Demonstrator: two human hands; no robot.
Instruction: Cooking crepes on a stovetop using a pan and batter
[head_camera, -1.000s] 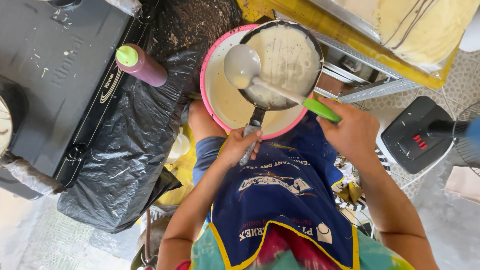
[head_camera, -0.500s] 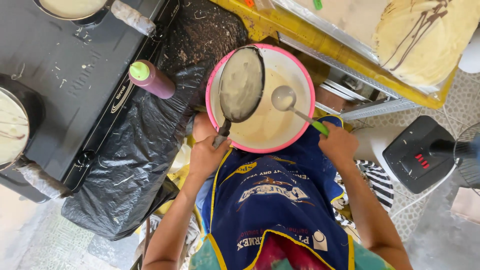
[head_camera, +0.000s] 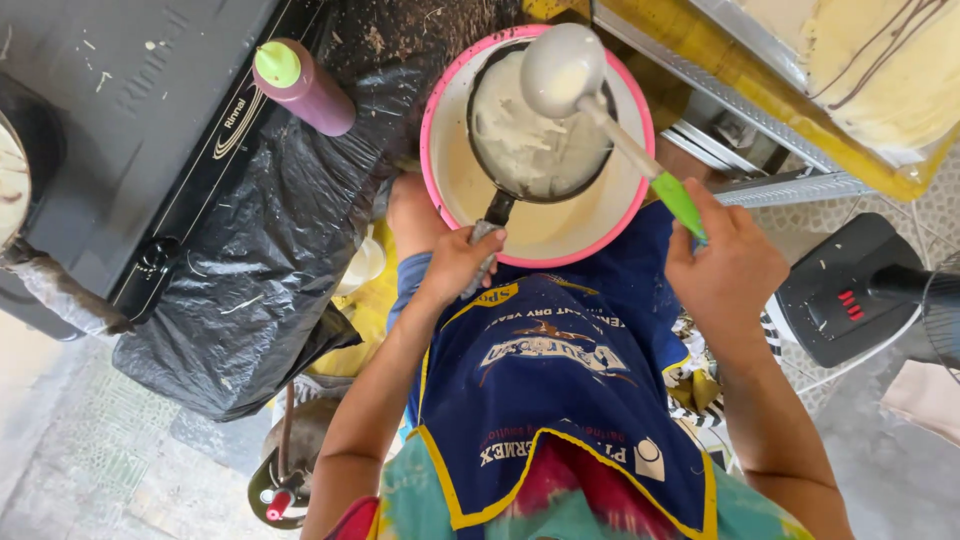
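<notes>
Left hand (head_camera: 455, 262) grips handle of small dark pan (head_camera: 535, 130), fingers wrapped tight; right hand (head_camera: 725, 265) closes round green handle of ladle (head_camera: 562, 70). Pan hangs over pink-rimmed bowl (head_camera: 640, 170) of pale batter, held on lap against blue apron (head_camera: 560, 370). Pan face already coated with batter; ladle bowl, coated, raised above pan's far edge. Half second earlier, pan tilted at bowl's left, ladle low at right. Purple squeeze bottle (head_camera: 305, 85) lies on black plastic sheet (head_camera: 270, 250).
</notes>
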